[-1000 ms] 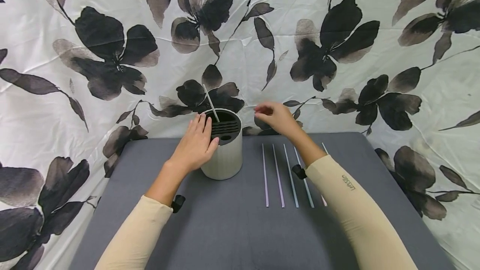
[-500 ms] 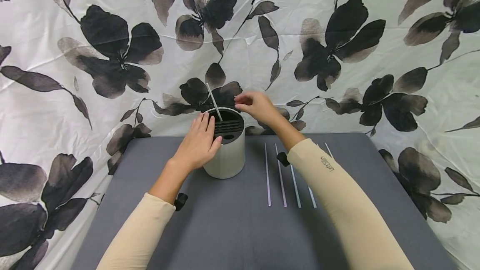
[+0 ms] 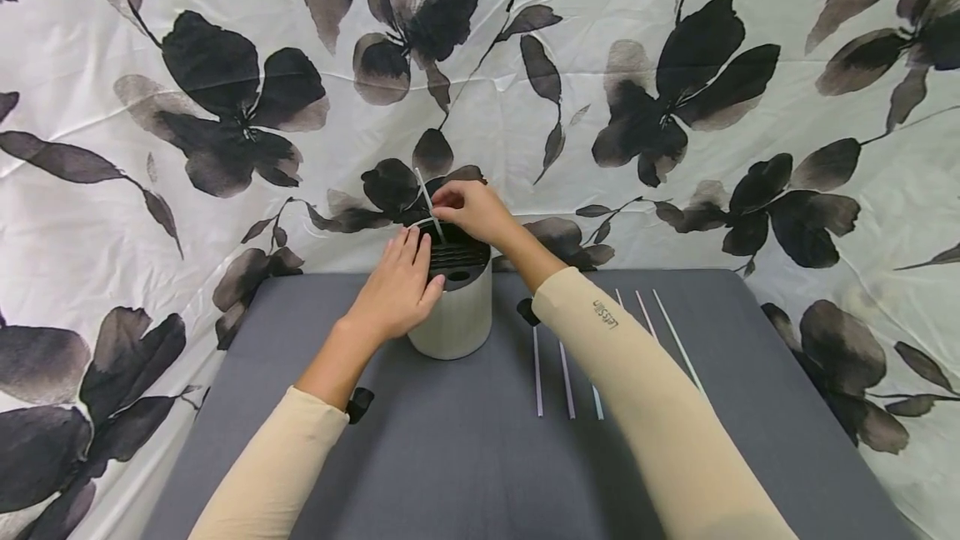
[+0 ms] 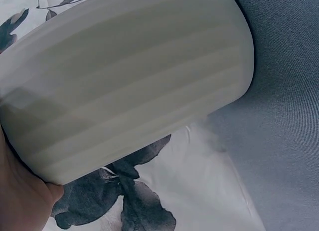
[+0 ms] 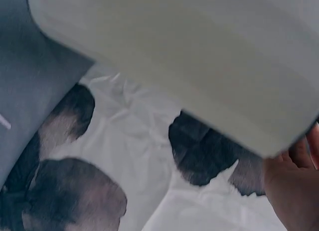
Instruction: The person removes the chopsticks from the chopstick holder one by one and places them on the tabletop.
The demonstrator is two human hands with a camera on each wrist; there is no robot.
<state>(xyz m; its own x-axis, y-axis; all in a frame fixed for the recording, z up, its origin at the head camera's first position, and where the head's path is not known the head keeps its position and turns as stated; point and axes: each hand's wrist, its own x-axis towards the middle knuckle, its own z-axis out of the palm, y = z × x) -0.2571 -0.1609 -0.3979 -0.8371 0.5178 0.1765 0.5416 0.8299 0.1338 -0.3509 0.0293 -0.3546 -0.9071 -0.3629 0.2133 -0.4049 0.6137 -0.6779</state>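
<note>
A pale ribbed round holder with a black slotted insert stands on the grey table. One thin white straw sticks up out of it, leaning left. My left hand lies against the holder's left side, fingers over its rim. My right hand is above the holder's far rim and pinches the straw. In the left wrist view the holder's wall fills the frame; it also fills the right wrist view.
Several thin straws lie side by side on the table right of the holder, partly under my right forearm. A white cloth with dark flowers hangs close behind and around the table.
My right hand has moved left from above the lying straws to the holder and taken hold of the upright straw. The left hand has stayed on the holder.
</note>
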